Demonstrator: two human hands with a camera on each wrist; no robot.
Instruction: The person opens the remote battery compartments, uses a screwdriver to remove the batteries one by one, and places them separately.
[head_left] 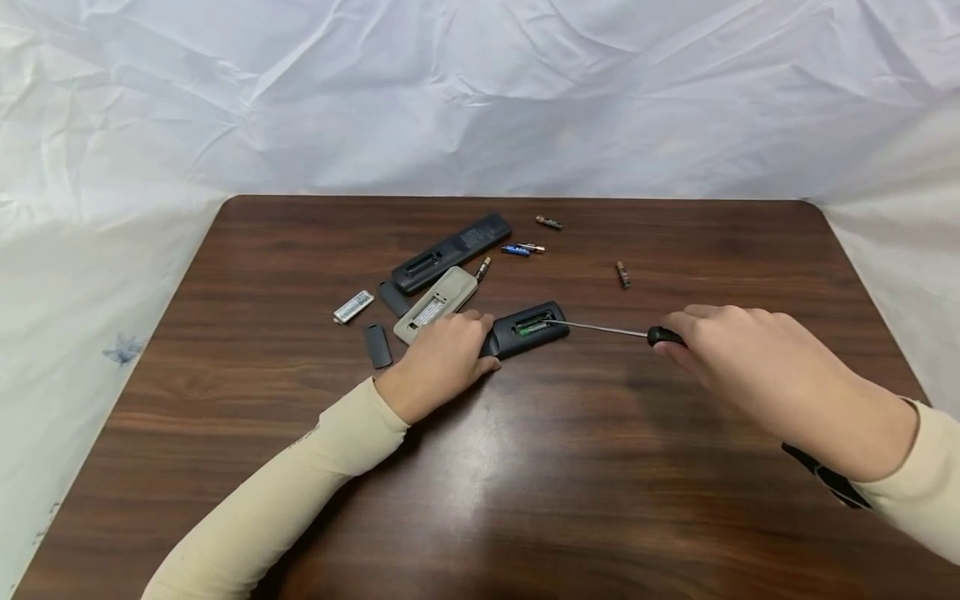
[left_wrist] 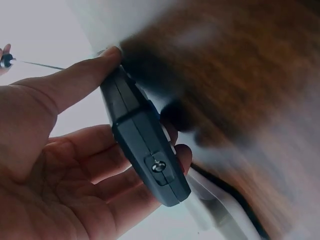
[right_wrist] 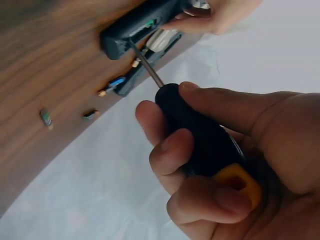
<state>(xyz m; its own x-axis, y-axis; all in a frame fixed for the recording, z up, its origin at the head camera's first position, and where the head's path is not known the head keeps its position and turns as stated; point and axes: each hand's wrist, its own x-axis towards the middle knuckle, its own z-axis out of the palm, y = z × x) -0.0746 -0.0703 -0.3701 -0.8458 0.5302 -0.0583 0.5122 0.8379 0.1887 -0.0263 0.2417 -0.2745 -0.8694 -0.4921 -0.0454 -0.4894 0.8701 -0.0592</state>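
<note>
My left hand [head_left: 442, 358] holds a black remote control [head_left: 504, 335] by its near end, thumb on one side and fingers on the other. The remote lies back up on the table, its battery compartment uncovered with a green battery [head_left: 534, 328] inside. In the left wrist view, the remote's end face [left_wrist: 150, 155] shows between thumb and fingers. My right hand [head_left: 780, 375] grips a screwdriver [right_wrist: 200, 130] by its black and yellow handle. The screwdriver's metal shaft [head_left: 607, 329] reaches left, its tip at the compartment's right end; exact contact is too small to tell.
Behind the left hand lie a beige remote [head_left: 453, 289] and a longer dark remote [head_left: 480, 237], both uncovered. A dark cover [head_left: 378, 346] and a white cover-like piece [head_left: 353, 307] sit left. Loose batteries include one at right [head_left: 623, 275] and a blue one [head_left: 515, 250].
</note>
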